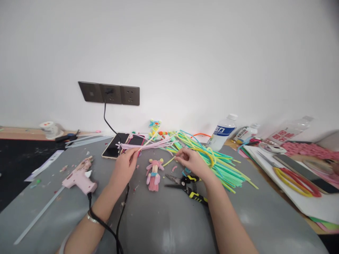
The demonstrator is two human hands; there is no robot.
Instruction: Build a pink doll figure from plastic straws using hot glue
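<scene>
My left hand (126, 165) is closed in a pinch on a bundle of pink pipe cleaners (148, 144) that stretches right above the table. My right hand (191, 161) pinches a yellow pipe cleaner (169, 161) at the edge of a pile of green, yellow and blue pipe cleaners (217, 163). Between my hands lies a small pink figure (154, 173) made of pipe cleaners. Black and yellow cutting pliers (185, 185) lie just under my right wrist.
A pink glue gun (79, 178) lies at left, its black cord running under my left arm. Two phones (116, 144) lie near the wall sockets (109, 93). Water bottles (221, 132) stand at right, beside white sheets with red and yellow rings (296, 180).
</scene>
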